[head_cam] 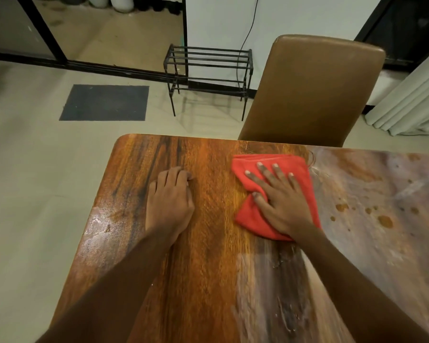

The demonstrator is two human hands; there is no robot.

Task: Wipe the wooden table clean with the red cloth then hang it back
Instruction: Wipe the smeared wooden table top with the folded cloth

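The wooden table (208,256) fills the lower part of the view. A folded red cloth (248,214) lies flat on it near the far edge. My right hand (280,196) presses down on the cloth with fingers spread. My left hand (170,201) rests on the bare wood to the left of the cloth, fingers curled under, holding nothing. The table's right part (372,194) looks pale and smeared with wet streaks and brown droplets; the left part shows dark glossy wood.
A brown leather chair (310,90) stands at the table's far edge, right behind the cloth. A black metal rack (208,68) stands by the white wall. A grey mat (104,102) lies on the floor. White curtains (411,100) hang at the right.
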